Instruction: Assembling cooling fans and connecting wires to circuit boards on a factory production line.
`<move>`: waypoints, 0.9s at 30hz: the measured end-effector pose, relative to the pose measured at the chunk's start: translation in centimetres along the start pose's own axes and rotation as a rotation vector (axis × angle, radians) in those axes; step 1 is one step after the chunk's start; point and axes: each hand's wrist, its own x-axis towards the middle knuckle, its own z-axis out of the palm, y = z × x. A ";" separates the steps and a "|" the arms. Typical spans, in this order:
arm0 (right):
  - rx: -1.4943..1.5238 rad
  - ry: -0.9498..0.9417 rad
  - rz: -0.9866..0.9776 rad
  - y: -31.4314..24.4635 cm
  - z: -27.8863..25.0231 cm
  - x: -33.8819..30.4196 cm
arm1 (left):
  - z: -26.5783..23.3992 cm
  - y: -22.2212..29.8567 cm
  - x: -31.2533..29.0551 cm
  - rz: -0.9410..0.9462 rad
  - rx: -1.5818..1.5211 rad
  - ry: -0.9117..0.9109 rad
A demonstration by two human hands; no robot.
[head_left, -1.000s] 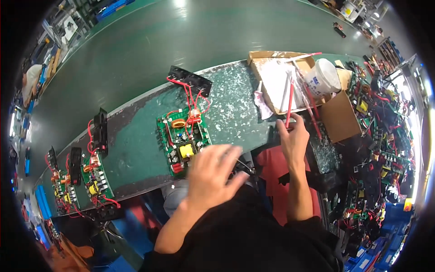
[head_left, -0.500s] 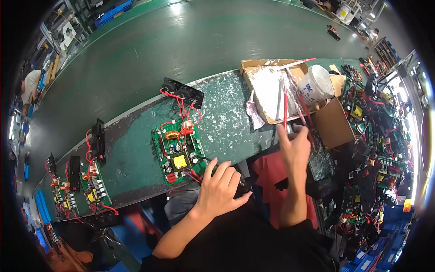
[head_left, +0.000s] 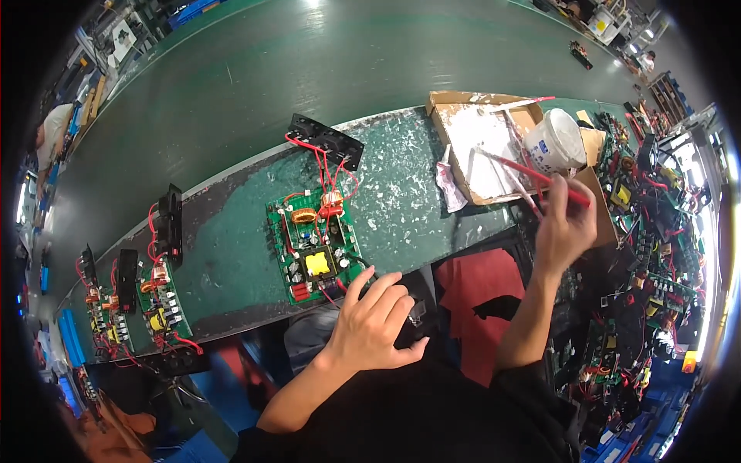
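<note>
In my right hand (head_left: pixel 567 225) is a long red-handled brush (head_left: pixel 525 168), its white-coated tip over the cardboard tray (head_left: pixel 441 130) smeared with white paste. Whether the tip touches the paste I cannot tell. My left hand (head_left: pixel 374 324) has its fingers spread beside the lower right corner of a green circuit board (head_left: pixel 317 264) with a yellow-topped transformer. A dark part (head_left: pixel 413 316) lies partly hidden by that hand; a grip on it does not show. Red wires link the board to a black panel (head_left: pixel 328 141) beyond it.
A white tub (head_left: pixel 556 139) stands at the tray's right side, a crumpled tube (head_left: pixel 449 187) at its left. More wired boards (head_left: pixel 160 305) sit at the bench's left end. Heaped boards (head_left: pixel 629 247) crowd the right. Red sheets (head_left: pixel 478 293) hang below the bench edge.
My right hand has moved right and up, and the brush has swung from upright to a slant toward the left. My left hand stays beside the board. The whole view has shifted slightly.
</note>
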 end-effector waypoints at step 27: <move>0.209 -0.317 0.237 -1.8 -2.2 -6.8 | -4.4 -2.8 -3.1 -0.110 -0.136 0.080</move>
